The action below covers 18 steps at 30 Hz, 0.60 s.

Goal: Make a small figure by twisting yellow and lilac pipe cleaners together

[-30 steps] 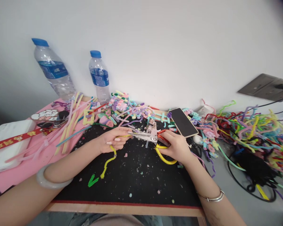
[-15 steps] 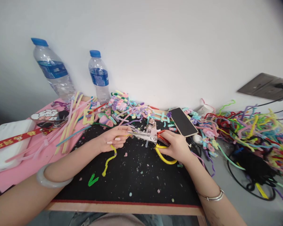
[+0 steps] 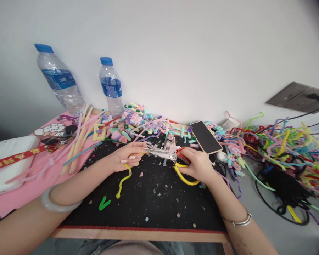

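Between the fingers of my left hand (image 3: 129, 154) is a yellow pipe cleaner (image 3: 123, 181); its wavy tail hangs down over the black mat. My right hand (image 3: 199, 164) grips a pair of scissors (image 3: 164, 154) by the handles, one of them wrapped in yellow and the other red. The blades point left and their tips meet my left fingertips, where the pipe cleaner's upper end is mostly hidden. A short bent green pipe cleaner (image 3: 104, 203) lies on the mat below my left hand.
Heaps of coloured pipe-cleaner pieces (image 3: 138, 122) line the wall, with a larger tangle (image 3: 281, 141) at right. A phone (image 3: 206, 137) rests behind my right hand. Two bottles (image 3: 111, 86) stand at back left. Pink sheets (image 3: 7, 194) and a white box (image 3: 13, 152) are left.
Both hands, the scissors and the yellow pipe cleaner keep almost the same places. The whole view has shifted very slightly.
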Each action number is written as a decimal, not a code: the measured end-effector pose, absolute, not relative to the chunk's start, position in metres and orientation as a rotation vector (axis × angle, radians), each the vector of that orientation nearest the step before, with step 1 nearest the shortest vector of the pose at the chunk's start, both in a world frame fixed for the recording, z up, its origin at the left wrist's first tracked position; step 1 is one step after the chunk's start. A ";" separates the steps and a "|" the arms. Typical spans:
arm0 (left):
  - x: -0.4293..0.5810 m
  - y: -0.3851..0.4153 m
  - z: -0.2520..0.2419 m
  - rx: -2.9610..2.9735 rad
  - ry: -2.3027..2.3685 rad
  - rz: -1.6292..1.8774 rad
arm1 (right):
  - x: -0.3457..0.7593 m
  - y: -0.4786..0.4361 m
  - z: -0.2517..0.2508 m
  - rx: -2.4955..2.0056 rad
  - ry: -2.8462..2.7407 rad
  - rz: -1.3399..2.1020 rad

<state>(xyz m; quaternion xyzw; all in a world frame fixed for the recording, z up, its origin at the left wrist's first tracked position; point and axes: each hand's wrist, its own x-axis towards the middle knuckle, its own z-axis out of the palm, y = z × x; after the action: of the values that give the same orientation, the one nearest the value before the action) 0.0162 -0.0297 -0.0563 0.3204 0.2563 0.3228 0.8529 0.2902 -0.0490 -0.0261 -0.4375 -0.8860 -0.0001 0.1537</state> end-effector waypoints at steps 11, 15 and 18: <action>0.017 -0.029 -0.055 0.671 0.551 0.674 | 0.289 -0.049 -0.027 -1.295 -2.545 -0.030; 0.018 -0.029 -0.054 0.696 0.550 0.664 | 0.290 -0.048 -0.031 -1.294 -2.529 -0.033; 0.019 -0.029 -0.053 0.706 0.525 0.652 | 0.293 -0.046 -0.034 -1.315 -2.446 -0.030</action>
<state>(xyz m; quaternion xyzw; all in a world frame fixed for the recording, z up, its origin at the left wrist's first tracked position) 0.0188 -0.0290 -0.0534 0.3355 0.2496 0.3100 0.8538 0.2929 -0.0465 -0.0338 -0.4658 -0.8661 -0.0108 0.1811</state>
